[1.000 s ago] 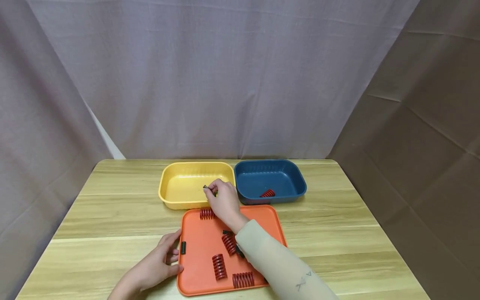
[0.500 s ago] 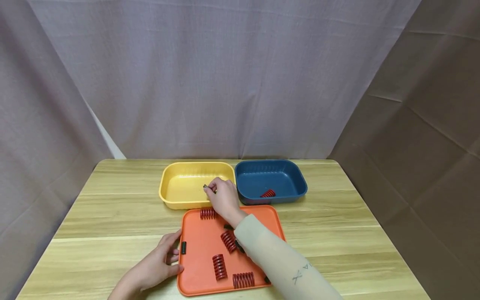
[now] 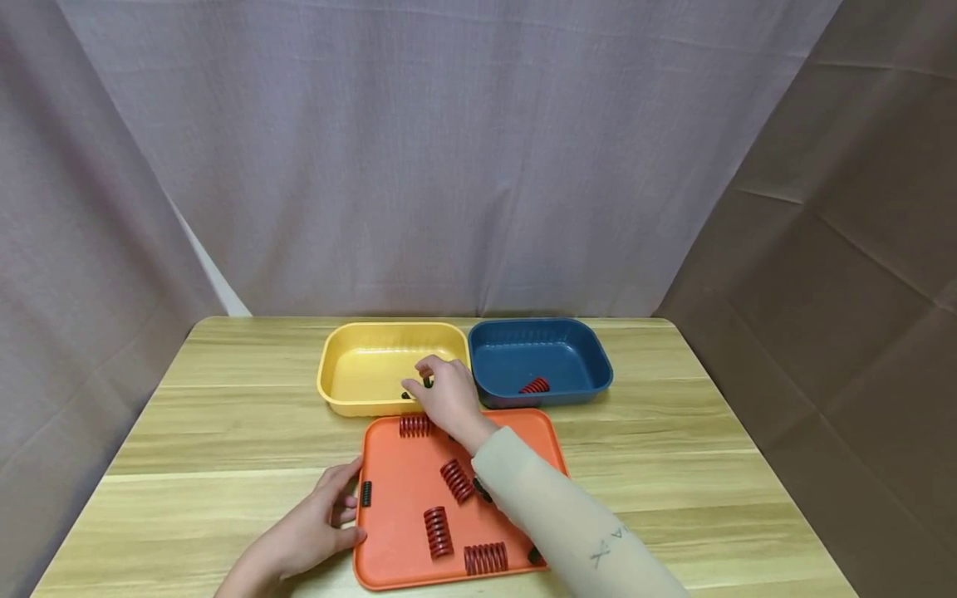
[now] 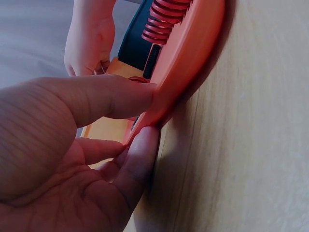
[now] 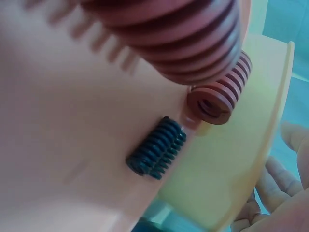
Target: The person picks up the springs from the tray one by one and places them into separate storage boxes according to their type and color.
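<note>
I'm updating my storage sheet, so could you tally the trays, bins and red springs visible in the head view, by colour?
Orange tray: 1
Yellow bin: 1
Blue bin: 1
Red springs: 5
Total: 8

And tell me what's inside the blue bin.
One red spring shows inside the blue bin; the near wall covers the spring's lower edge and anything low behind it.

my right sleeve (image 3: 557,515) is pale sage with small dark marks. the tray (image 3: 399,498) is plain orange, with deep red springs (image 3: 438,532) and, at nine o'clock, a black spring (image 3: 365,494). the yellow bin (image 3: 362,409) is at its eleven o'clock, the blue bin (image 3: 549,397) at one. my surface (image 3: 224,415) shows yellowish wood grain; the curtain (image 3: 374,166) at twelve is mauve-grey.
</note>
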A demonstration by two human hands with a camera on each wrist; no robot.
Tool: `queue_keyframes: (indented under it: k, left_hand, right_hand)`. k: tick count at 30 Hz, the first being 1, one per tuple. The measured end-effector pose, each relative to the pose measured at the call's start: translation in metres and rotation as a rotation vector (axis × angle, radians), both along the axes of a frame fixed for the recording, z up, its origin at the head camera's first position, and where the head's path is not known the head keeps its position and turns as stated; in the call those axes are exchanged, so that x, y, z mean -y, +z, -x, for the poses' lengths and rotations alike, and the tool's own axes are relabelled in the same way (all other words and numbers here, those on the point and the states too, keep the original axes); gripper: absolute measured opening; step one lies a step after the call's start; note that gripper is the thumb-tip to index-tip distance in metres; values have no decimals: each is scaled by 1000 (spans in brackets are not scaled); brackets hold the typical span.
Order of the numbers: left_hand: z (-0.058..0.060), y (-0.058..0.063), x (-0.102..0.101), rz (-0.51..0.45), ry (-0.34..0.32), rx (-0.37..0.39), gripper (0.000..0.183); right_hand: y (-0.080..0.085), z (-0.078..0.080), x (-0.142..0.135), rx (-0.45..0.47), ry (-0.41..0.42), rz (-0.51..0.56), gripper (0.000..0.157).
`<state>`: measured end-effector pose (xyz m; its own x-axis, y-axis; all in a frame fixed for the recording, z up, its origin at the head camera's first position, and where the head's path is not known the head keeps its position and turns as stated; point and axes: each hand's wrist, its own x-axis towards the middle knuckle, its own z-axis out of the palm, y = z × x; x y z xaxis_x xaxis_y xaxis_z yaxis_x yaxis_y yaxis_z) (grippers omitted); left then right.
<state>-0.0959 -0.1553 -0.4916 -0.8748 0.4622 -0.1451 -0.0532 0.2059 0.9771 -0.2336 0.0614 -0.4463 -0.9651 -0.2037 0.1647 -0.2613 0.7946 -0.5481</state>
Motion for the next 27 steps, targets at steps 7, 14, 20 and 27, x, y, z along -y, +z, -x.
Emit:
queue_keyframes:
  k: [7, 14, 20, 27]
  left_hand:
    - [1, 2, 0, 8, -4, -4, 95]
    - [0, 2, 2, 12, -4, -6, 95]
    - [0, -1, 2, 35, -3, -28, 95]
    - [0, -3, 1, 70, 2, -51, 96]
  right_hand:
    - [11, -7, -13, 28, 63, 54, 44]
    - [22, -17, -32, 91, 130, 66, 56]
    - [27, -28, -48, 157, 240, 90, 68]
    - [29, -42, -68, 241, 318, 91, 74]
